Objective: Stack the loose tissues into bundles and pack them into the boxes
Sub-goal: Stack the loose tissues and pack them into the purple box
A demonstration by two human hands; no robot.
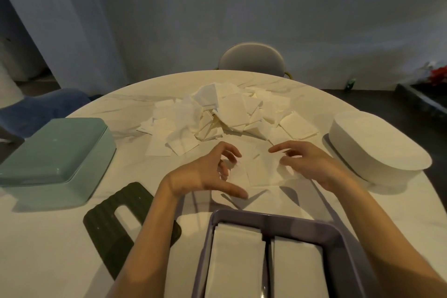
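- Currently, left hand [205,174] and right hand [312,164] hover half-curled, holding nothing, over a few flat tissues [261,172] on the desk [60,249].
- Square the edges before lifting.
- Draw more from the pile [217,113].
- Purple box [338,227] nearest already holds two bundles.

Left hand [205,174]: yours, bare, no rings or glove showing.
Right hand [307,162]: bare too.
Forearms: unsleeved to the bottom frame edge.

left hand [205,174] over tissues [256,172] | right hand [312,162] likewise | purple box [338,232] near
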